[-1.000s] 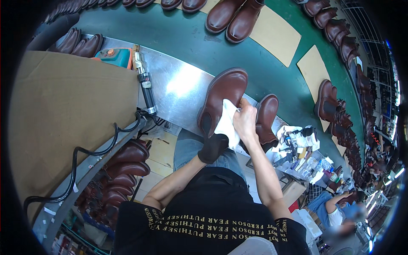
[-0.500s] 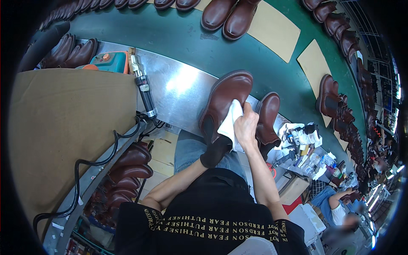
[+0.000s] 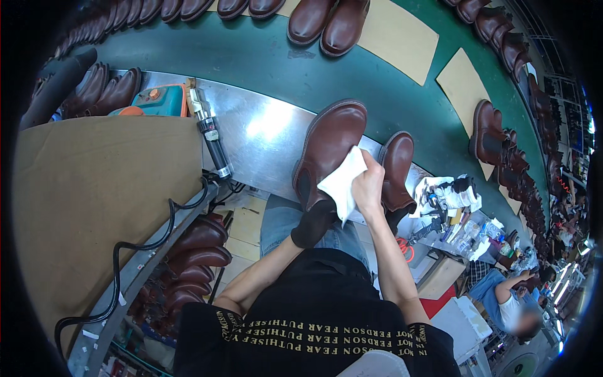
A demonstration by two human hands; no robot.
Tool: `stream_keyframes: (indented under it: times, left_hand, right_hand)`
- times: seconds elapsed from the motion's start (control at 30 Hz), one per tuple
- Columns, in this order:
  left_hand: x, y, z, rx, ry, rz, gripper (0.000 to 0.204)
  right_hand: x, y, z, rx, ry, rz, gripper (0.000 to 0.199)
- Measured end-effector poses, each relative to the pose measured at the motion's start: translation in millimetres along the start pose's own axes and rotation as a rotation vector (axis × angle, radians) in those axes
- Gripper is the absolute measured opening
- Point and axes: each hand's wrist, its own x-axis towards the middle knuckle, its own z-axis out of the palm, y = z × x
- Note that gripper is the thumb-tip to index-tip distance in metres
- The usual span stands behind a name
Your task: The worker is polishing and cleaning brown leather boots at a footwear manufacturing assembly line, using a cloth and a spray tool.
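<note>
Brown leather boot [image 3: 336, 132]: it lies in front of you, toe pointing away and slightly right, over the edge of the metal work surface [image 3: 242, 154]; you cannot tell how much of its weight that edge bears.
Right hand [image 3: 369, 185]: your fingers are closed on a bunched white cloth [image 3: 342, 182], which lies against the right side of the boot's instep.
Left hand [image 3: 314, 224]: it sits at the boot's opening in dark fabric, glove or lining being unclear; whether the fingers grip or lie flat you cannot tell.
Boot's weight: probably moderate, with the thick sole carrying much of it, so expect the toe end to drop if you support only the shaft.
Boot's surface: the vamp looks smooth and glossy, likely slippery under bare fingers and easily marked; the toe should be fairly stiff, the shaft and dark elastic panel [image 3: 304, 185] softer.
Where to hold: inside the shaft or around the heel and sole edge suits best, sparing the shiny toe.
Cloth: light and limp; pinched close to its working edge, it should fold less.
Second boot [image 3: 397, 163]: it stands just right of your right hand, near enough to be knocked.
Green tabletop [image 3: 264, 69]: it stretches beyond the metal, bearing more brown boots.
</note>
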Motion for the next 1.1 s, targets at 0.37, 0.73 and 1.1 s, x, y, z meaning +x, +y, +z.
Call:
stream_keyframes:
  times: [0.37,0.73,1.1]
  left_hand:
    - [9,40,3,1.161,-0.114,-0.019,0.043]
    - [16,33,-6,0.655,0.035,-0.194,0.051]
    - [26,23,6,0.174,0.048,-0.254,0.037]
  right_hand:
    - [-3,-5,6,-0.080,0.073,-0.023,0.020]
    - [2,-2,0,-0.047,0.118,-0.054,0.019]
    - [-2,-33,-28,0.036,0.127,-0.094,0.018]
